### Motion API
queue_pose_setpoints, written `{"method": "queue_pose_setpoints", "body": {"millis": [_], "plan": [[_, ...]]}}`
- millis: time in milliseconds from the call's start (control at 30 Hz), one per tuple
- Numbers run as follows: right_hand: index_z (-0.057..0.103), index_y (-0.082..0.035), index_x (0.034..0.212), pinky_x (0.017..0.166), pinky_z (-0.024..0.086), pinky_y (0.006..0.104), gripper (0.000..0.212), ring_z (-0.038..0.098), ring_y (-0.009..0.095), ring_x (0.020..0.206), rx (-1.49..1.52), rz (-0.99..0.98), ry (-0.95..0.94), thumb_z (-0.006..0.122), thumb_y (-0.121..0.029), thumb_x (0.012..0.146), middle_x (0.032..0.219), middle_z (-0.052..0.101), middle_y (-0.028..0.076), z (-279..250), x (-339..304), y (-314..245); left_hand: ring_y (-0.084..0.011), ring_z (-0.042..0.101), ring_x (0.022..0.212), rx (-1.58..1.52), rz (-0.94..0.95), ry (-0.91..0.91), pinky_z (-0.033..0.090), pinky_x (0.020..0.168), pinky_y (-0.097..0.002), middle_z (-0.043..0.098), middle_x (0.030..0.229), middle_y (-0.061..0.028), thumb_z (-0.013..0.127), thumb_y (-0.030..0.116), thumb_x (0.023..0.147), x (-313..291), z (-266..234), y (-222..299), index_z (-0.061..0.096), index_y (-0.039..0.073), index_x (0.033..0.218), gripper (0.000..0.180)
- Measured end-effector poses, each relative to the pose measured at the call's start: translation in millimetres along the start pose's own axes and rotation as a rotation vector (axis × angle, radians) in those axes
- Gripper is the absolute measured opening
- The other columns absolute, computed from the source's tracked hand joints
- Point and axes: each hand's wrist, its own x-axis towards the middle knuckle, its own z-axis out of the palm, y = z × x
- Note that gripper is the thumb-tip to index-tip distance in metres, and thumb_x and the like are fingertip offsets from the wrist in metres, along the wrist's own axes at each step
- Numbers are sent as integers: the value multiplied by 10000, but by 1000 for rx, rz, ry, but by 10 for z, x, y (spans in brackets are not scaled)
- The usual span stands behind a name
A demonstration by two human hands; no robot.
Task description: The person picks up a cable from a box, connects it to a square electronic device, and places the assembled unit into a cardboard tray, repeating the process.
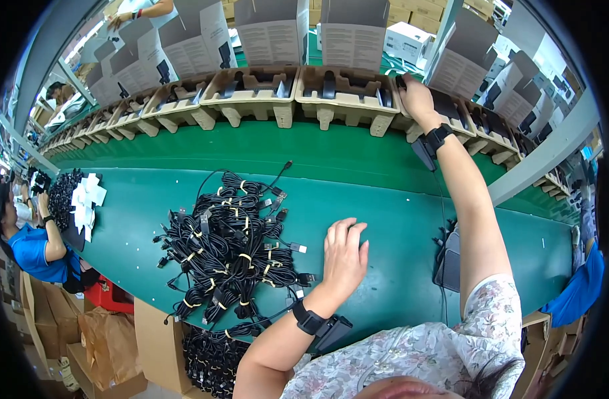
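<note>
A large heap of black USB cables (234, 249), bundled with pale ties, covers the middle of the green table (391, 256). Just right of the heap my left hand (345, 256) rests over the tabletop, fingers loosely spread, with nothing in it. My right arm stretches forward to the row of moulded brown trays. There my right hand (417, 100) is closed at a tray's left end, with something small and dark at its fingertips that I cannot make out. The tray (347, 106) left of this hand holds black parts.
Open printed boxes (271, 40) stand behind the trays along the raised green ledge. A black device with a cord (448, 259) lies right of my left hand. More cables (211, 362) fill a carton below. At far left a co-worker in blue (35, 246) sits near another cable pile (65, 199).
</note>
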Motion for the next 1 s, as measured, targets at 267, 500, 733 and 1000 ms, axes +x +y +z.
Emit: {"method": "queue_pose_setpoints", "body": {"millis": [267, 500, 733, 1000], "plan": [[554, -63, 1076, 796, 474, 440, 282, 570, 385, 967, -126, 88, -335, 467, -124, 815, 1047, 600, 213, 97, 166, 199, -351, 431, 1080, 17, 14, -43, 370, 901, -438, 462, 1133, -166, 623, 20, 735, -5, 0, -49, 514, 36, 1065, 347], [619, -76, 991, 780, 489, 429, 244, 600, 338, 956, -238, -56, -294, 466, -119, 806, 1014, 625, 184, 73, 94, 10, -344, 460, 1038, 57, 22, -16, 388, 888, -420, 499, 1095, -154, 620, 6, 730, 30, 9, -75, 539, 45, 1018, 301], [577, -42, 827, 724, 452, 402, 192, 581, 321, 868, -414, -183, -324, 535, -230, 821, 870, 609, 161, -422, -257, -119, -335, 450, 1055, 42, 66, -21, 385, 889, -427, 492, 1089, -150, 614, 28, 748, 44, 14, -169, 536, 45, 1016, 279], [598, -47, 824, 595, 478, 383, 372, 614, 291, 713, -479, -434, -661, 677, -390, 704, 688, 591, 89, -1434, -1678, -19, -321, 451, 1063, 91, 88, -38, 379, 904, -416, 502, 1093, -142, 611, 35, 756, 7, 27, -181, 551, 56, 1003, 255]]}}
